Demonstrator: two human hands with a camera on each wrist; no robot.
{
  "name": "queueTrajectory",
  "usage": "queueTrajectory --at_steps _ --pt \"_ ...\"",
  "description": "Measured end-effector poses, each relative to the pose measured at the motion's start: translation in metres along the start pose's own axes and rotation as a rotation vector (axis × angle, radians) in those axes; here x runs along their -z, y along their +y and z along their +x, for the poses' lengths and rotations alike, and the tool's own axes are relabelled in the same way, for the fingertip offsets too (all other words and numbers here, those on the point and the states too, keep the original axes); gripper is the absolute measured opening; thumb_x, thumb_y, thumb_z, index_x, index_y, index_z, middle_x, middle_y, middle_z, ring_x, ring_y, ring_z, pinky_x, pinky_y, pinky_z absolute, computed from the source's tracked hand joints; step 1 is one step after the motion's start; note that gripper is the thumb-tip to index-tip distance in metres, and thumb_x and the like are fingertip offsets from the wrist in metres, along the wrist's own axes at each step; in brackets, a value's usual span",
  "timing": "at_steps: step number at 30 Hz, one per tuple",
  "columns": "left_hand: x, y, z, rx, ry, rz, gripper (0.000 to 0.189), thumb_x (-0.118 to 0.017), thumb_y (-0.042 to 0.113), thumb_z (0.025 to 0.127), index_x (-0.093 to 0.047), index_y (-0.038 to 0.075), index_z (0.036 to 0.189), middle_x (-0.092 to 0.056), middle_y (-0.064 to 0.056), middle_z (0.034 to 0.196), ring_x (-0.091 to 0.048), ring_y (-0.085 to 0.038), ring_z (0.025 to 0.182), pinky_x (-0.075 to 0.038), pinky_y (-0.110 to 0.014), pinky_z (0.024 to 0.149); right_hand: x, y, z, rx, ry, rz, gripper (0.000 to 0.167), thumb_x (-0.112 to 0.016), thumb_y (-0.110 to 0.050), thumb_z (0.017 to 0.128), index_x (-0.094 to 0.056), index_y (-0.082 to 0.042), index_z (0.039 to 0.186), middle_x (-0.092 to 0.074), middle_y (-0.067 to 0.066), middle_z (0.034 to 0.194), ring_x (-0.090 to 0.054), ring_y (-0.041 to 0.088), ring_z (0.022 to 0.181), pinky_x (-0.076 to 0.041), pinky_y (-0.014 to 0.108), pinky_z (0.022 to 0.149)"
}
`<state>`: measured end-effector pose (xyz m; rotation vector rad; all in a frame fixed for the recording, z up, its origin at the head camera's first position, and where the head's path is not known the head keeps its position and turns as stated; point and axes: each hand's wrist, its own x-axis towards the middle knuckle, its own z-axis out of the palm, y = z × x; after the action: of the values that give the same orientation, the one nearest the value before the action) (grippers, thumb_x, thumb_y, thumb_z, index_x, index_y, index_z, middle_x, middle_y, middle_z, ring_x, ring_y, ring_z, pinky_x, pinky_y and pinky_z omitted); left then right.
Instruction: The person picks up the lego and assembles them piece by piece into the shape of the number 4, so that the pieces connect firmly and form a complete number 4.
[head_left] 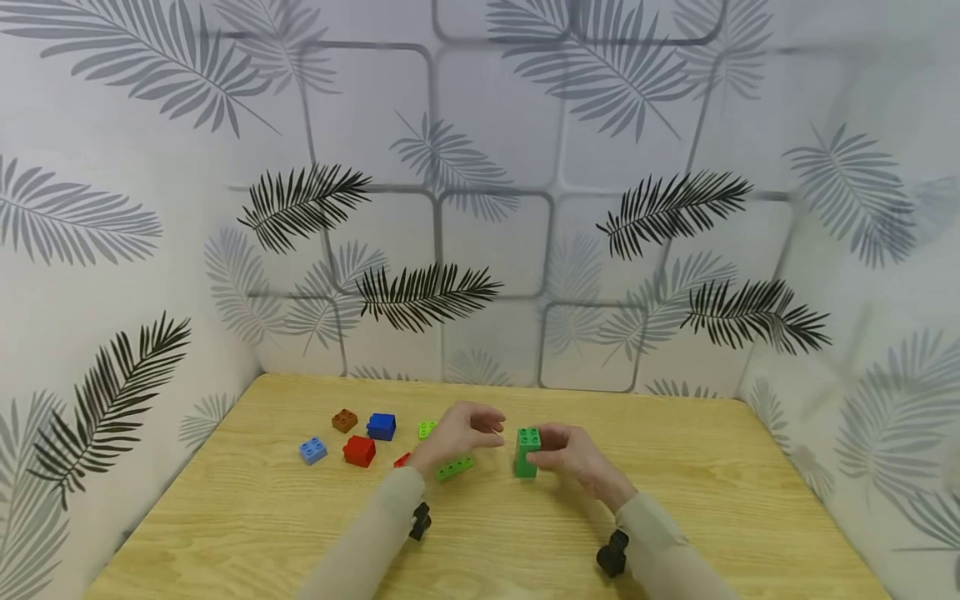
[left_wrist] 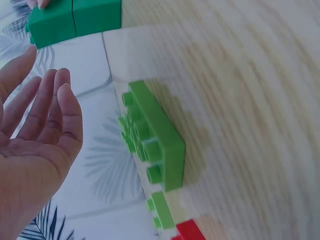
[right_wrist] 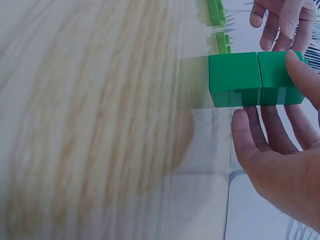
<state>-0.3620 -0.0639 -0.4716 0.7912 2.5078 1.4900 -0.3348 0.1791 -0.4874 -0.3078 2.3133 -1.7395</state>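
Observation:
Two green toy bricks (head_left: 527,464) are stacked upright, the seam between them plain in the right wrist view. My right hand (head_left: 583,461) grips the upper brick, thumb on the near side and fingers behind. Whether the stack's base touches the table cannot be told. To its left, my left hand (head_left: 459,435) hovers with relaxed fingers and holds nothing. Below that hand lies a long lime-green brick (head_left: 454,469), studs visible in the left wrist view. A smaller lime brick (head_left: 427,429) sits behind, and a red piece (head_left: 402,459) is partly hidden by the left wrist.
Farther left on the wooden table (head_left: 247,508) lie a brown brick (head_left: 345,420), a dark blue brick (head_left: 382,427), a red brick (head_left: 360,451) and a light blue brick (head_left: 312,451). A leaf-patterned wall (head_left: 495,342) borders the table's back edge.

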Motion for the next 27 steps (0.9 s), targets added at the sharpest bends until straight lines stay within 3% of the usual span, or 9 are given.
queueTrajectory --at_steps 10,17,22,27 --pt "0.018 -0.009 -0.005 0.080 0.045 -0.066 0.031 -0.072 0.014 0.090 -0.068 0.011 0.121 -0.070 -0.005 0.110 -0.064 -0.018 0.101 -0.055 -0.035 0.086 -0.007 -0.008 -0.002 0.008 0.067 0.054 0.053 -0.076 -0.021 0.086 -0.059 -0.004 0.133 -0.064 0.012 0.125 -0.060 0.016 0.106 -0.050 0.035 0.094" --pt "0.030 -0.017 0.001 0.076 0.085 -0.031 0.032 -0.070 0.008 0.090 -0.066 0.001 0.121 -0.069 -0.011 0.112 -0.064 -0.022 0.102 -0.054 -0.039 0.088 -0.007 -0.012 0.004 -0.006 0.089 0.088 0.049 -0.076 -0.018 0.087 -0.060 -0.003 0.131 -0.063 0.011 0.122 -0.059 0.014 0.104 -0.051 0.032 0.092" --pt "0.028 -0.024 0.008 0.110 0.136 -0.050 0.028 -0.068 0.000 0.089 -0.066 0.000 0.117 -0.065 -0.016 0.117 -0.060 -0.031 0.109 -0.052 -0.044 0.091 -0.007 -0.011 0.008 0.016 0.095 0.087 0.047 -0.077 -0.022 0.086 -0.062 -0.004 0.127 -0.065 0.008 0.118 -0.059 0.015 0.103 -0.051 0.031 0.090" --pt "0.020 -0.032 0.007 0.200 0.147 -0.025 0.029 -0.071 -0.001 0.086 -0.069 0.006 0.114 -0.059 -0.013 0.123 -0.052 -0.033 0.120 -0.053 -0.043 0.090 -0.009 -0.007 0.002 0.000 0.047 0.087 0.049 -0.077 -0.023 0.086 -0.061 -0.003 0.128 -0.065 0.007 0.115 -0.060 0.015 0.101 -0.052 0.035 0.091"
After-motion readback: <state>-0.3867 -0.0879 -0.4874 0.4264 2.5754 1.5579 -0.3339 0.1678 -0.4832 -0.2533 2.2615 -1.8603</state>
